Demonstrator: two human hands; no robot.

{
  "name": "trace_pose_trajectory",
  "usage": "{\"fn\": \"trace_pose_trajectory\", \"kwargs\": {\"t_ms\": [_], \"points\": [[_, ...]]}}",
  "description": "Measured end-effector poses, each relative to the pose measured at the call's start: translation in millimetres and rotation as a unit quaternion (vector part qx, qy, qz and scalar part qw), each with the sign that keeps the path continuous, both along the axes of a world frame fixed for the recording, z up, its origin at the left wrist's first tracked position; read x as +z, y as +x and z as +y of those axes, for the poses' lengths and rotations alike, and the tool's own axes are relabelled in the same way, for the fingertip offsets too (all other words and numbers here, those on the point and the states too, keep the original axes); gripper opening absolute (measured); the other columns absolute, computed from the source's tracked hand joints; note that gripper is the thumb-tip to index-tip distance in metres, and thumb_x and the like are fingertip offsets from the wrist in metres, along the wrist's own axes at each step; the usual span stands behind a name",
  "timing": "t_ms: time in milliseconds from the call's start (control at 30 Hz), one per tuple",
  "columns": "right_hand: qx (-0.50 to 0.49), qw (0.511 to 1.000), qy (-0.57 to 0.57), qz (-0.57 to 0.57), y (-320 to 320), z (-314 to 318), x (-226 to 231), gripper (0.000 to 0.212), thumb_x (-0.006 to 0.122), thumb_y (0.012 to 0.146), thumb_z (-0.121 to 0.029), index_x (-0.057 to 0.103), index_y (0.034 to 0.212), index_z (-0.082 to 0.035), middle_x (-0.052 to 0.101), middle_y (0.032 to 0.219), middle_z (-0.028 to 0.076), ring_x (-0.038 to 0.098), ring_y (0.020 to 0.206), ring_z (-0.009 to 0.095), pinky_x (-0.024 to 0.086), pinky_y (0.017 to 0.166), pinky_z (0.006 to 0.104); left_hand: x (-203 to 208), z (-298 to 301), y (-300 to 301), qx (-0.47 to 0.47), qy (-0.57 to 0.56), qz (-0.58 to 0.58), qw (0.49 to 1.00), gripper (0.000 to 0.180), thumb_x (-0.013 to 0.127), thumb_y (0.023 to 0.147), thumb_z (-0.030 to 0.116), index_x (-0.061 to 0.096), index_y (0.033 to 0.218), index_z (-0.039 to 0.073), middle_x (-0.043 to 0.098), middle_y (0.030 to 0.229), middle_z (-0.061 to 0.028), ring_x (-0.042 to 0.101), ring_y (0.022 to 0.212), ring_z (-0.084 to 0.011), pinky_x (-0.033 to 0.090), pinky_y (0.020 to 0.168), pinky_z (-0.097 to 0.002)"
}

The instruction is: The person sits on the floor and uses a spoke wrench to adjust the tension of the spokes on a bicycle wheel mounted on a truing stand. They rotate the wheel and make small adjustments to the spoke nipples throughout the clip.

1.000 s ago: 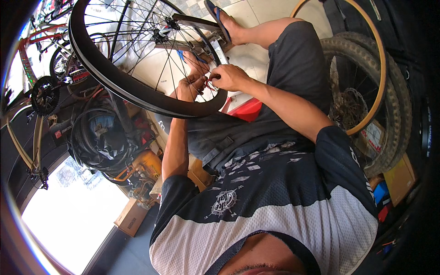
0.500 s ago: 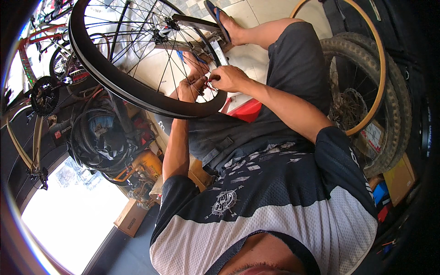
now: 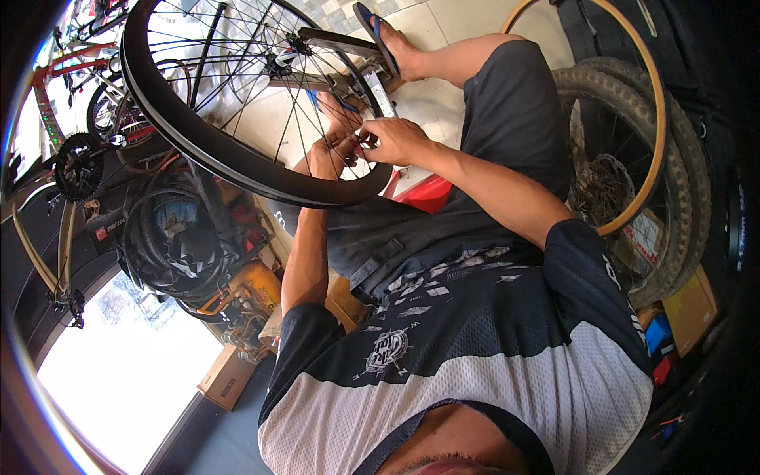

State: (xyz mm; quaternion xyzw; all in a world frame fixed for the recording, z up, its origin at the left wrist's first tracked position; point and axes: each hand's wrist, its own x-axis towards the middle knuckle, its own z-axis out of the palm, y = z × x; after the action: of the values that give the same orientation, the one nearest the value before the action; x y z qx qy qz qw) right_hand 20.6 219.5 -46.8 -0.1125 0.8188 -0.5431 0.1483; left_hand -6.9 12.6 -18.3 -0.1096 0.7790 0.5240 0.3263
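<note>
In front of me a black deep-rimmed bicycle wheel (image 3: 170, 119) leans at a slant, its hub held between the arms of a metal stand (image 3: 340, 41). Both hands meet at the spokes near the rim's lower right part. My left hand (image 3: 332, 153) reaches in at the spokes, its fingers closed in a pinch; what they grip is hidden. My right hand (image 3: 397, 141) faces it, thumb and forefinger pinched on a small red thing (image 3: 360, 148), mostly covered by the fingers, so its kind cannot be made out.
At the right, knobbly tyred wheels (image 3: 687, 182) lean beside a tan hoop (image 3: 659, 119). A red object (image 3: 427, 195) lies beneath my forearms. Left of me are a bicycle crank (image 3: 77, 166), hanging tyres (image 3: 150, 237), a yellow machine (image 3: 255, 285) and a cardboard box (image 3: 226, 378).
My right hand's fingers have shifted slightly, and less of the red thing shows between the hands. The wheel has moved very slightly. My left hand stays at the spokes.
</note>
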Motion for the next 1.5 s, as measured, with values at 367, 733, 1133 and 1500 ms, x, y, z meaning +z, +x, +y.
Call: {"fn": "trace_pose_trajectory", "kwargs": {"t_ms": [367,733,1133,1500], "points": [[-0.033,0.997,-0.012,-0.069,-2,-2,-13,0.034,0.059,0.092,-0.024,0.068,0.12,-0.006,0.073,0.106,0.023,0.069,0.102,0.042,0.053,0.092,0.0498,7,7,4,0.008,-0.038,0.027,0.999,0.027,0.069,0.099,0.027,0.072,0.1,0.0,0.065,0.078,-0.0007,0.057,0.065,-0.0093,0.044,0.058,-0.0262],[-0.011,0.996,0.012,-0.085,-2,-9,-17,0.041,0.069,0.091,-0.041,0.071,0.099,-0.001,0.074,0.092,0.022,0.072,0.089,0.041,0.054,0.081,0.0494,3,4,0,0.034,0.033,0.022,0.999,0.02,0.065,0.101,0.016,0.067,0.109,-0.001,0.067,0.083,-0.0032,0.062,0.071,-0.0097,0.046,0.061,-0.0236],[-0.158,0.984,-0.026,-0.077,-18,20,8,0.041,0.068,0.09,-0.042,0.073,0.093,-0.002,0.072,0.085,0.024,0.071,0.084,0.044,0.054,0.075,0.0513,-8,-13,4,0.023,0.036,0.046,0.998,0.02,0.063,0.101,0.014,0.066,0.113,-0.002,0.072,0.096,-0.0072,0.067,0.079,-0.0136,0.052,0.066,-0.0252],[-0.025,0.988,0.055,-0.144,-9,12,-7,0.041,0.07,0.085,-0.04,0.075,0.087,0.0,0.075,0.085,0.022,0.074,0.083,0.038,0.056,0.079,0.0466,-9,8,12,0.001,0.067,0.049,0.997,0.032,0.073,0.099,0.028,0.069,0.117,0.002,0.073,0.1,-0.0033,0.069,0.083,-0.0128,0.055,0.065,-0.0276]]}}
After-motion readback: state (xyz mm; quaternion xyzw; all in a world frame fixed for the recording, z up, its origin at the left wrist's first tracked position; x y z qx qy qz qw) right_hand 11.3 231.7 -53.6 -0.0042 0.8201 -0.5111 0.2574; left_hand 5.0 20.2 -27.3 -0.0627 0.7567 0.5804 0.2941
